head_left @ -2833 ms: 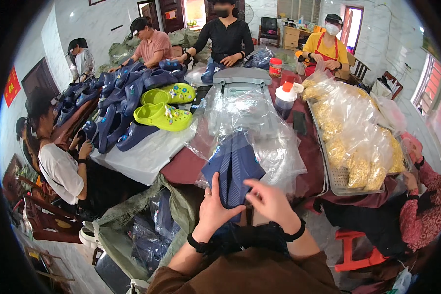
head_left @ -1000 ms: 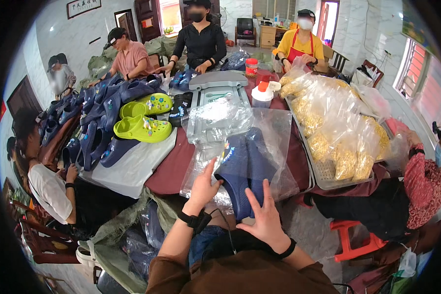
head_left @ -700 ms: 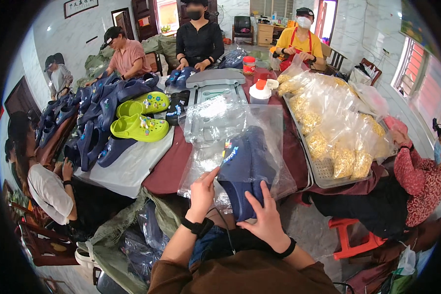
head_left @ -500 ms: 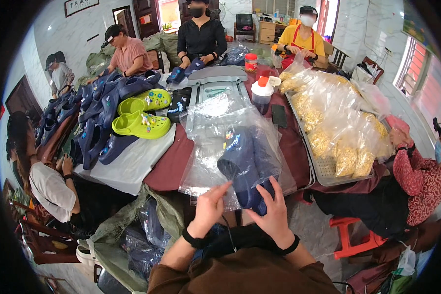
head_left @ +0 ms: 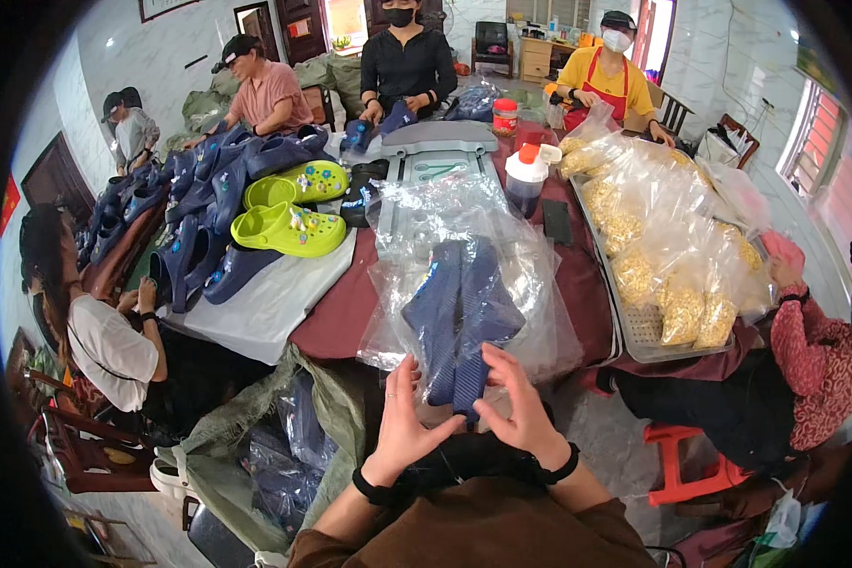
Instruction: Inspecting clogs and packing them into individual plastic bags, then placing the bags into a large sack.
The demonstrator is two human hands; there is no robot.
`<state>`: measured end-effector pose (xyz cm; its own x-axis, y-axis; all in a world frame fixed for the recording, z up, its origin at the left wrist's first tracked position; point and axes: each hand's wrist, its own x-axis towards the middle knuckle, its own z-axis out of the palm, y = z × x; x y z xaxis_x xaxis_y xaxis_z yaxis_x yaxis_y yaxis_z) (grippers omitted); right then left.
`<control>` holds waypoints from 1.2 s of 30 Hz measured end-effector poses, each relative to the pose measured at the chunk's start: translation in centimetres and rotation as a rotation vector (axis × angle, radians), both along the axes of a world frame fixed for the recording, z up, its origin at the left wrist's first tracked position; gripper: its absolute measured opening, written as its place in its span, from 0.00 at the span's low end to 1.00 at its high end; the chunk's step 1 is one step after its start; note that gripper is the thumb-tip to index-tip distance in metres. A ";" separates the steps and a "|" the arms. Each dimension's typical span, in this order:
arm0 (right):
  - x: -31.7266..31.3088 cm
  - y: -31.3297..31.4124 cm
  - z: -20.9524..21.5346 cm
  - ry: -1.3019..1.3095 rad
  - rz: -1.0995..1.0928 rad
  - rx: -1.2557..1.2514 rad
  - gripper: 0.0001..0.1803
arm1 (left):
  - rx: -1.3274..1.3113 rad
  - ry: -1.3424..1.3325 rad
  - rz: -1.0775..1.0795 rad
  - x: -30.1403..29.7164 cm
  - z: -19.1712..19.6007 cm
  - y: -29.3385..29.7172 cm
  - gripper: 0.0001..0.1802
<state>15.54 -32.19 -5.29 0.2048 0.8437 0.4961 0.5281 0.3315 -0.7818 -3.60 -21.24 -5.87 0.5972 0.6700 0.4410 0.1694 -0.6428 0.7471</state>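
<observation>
Hands meet at the lower middle of the head view: the left hand (head_left: 402,426) is spread, fingers up, against the near end of a pair of navy blue clogs (head_left: 459,322), and the right hand (head_left: 519,409) cups the same end from the other side, fingers curled onto the sole, so both hold the pair between them. The clogs lie sole to sole inside a clear plastic bag (head_left: 530,284) at the centre of the frame, on a dark red table (head_left: 336,312). Above it sits a grey sealing machine (head_left: 435,151) with a red-capped squeeze bottle (head_left: 525,180) just beside it. Upper left holds two lime green clogs (head_left: 289,227) and a heap of navy clogs (head_left: 208,180). At right, a wire tray (head_left: 634,331) carries bags of yellow pieces (head_left: 653,237). Other people sit around the table's far and side edges.
</observation>
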 end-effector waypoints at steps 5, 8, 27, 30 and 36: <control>1.1 -0.4 -0.4 -0.230 -0.580 0.071 0.35 | 0.056 0.084 0.025 1.4 -0.3 -0.1 0.65; 2.2 -0.3 -0.7 -0.234 -0.721 0.076 0.37 | 0.157 0.162 -0.057 1.6 0.5 -0.2 0.62; 1.5 -1.5 -0.1 0.038 -0.218 0.005 0.03 | -0.034 -0.009 -0.005 2.7 -0.8 -1.1 0.62; 1.5 -1.3 0.1 0.001 -0.199 -0.009 0.06 | -0.072 -0.016 -0.013 2.5 -1.0 -0.8 0.59; 0.8 -1.7 0.8 -0.223 -0.307 -0.044 0.32 | -0.180 -0.061 -0.007 1.9 -1.2 -0.2 0.56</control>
<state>16.30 -33.91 -4.51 0.3420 0.7815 0.5219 0.7566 0.1004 -0.6462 -1.66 -21.45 -7.06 0.5778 0.7373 0.3501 0.1164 -0.4990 0.8588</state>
